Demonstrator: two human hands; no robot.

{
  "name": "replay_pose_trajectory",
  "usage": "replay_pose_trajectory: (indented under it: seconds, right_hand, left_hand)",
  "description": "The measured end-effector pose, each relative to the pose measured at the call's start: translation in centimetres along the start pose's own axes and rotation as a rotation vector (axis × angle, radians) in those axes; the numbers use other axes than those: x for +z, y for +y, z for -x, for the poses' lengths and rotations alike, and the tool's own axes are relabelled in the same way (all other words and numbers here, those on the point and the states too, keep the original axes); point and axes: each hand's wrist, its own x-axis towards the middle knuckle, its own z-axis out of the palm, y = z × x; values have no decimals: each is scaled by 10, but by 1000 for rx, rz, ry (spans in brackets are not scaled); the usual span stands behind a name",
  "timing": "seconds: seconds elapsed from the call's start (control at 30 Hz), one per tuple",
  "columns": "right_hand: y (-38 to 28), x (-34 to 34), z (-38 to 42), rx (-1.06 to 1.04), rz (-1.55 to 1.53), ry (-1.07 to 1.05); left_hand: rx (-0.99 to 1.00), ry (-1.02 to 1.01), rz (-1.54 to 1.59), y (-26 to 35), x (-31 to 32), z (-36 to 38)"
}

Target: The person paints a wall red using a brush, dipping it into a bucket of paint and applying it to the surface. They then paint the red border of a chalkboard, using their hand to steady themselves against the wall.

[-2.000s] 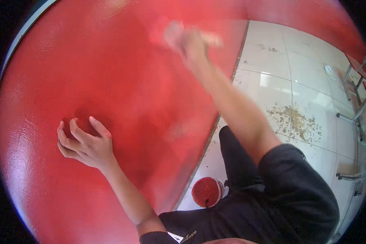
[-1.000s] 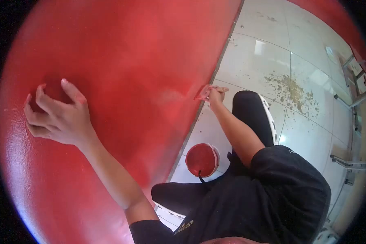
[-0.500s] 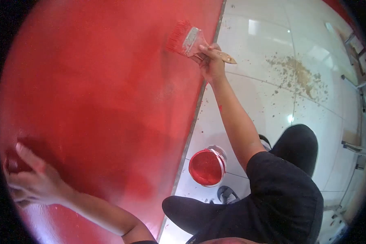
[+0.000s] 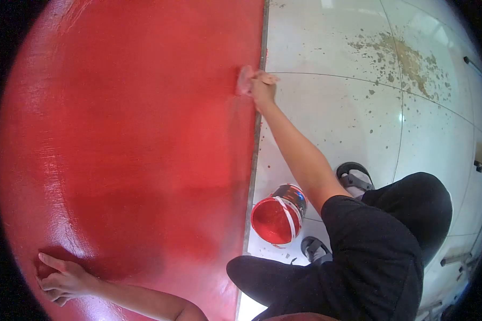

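Observation:
My right hand (image 4: 263, 92) is closed around a wide paintbrush (image 4: 245, 80), blurred by motion. The brush's head lies against the red-painted panel (image 4: 144, 134), close to its grey right-hand edge, and the handle points right over the floor. Far over on the left, my left hand (image 4: 68, 281) rests on the wet-looking red surface, fingers apart and nothing visible in them. Below my right forearm, a paint bucket (image 4: 297, 198) with a white handle stands tilted in view on the tiles, holding red paint (image 4: 273, 220).
Pale floor tiles (image 4: 326, 112) run along the panel's right side, with a brown dried stain (image 4: 412, 61) and scattered drips. My sandalled feet (image 4: 356, 179) and bent knees (image 4: 423, 208) are close to the bucket. Metal frame parts (image 4: 455, 259) lie at the far right.
The brush has come down from raised over the panel to its surface by the edge. My left hand has moved lower in view, and the whole view has shifted.

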Motion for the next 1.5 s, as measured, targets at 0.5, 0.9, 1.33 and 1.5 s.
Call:
replay_pose_trajectory:
  seconds: [0.5, 0.9, 1.33, 1.5]
  right_hand:
    - [45, -85, 20, 265, -281, -267]
    - [-198, 70, 124, -678, -164, -528]
    - [-20, -93, 65, 314, 40, -154]
    - [-59, -137, 99, 264, 195, -718]
  left_hand:
    - [-4, 0, 20, 2, -4, 1]
    - [-41, -72, 107, 9, -16, 3]
    - [-52, -54, 158, 19, -24, -5]
    - [112, 58, -698, 18, -15, -5]
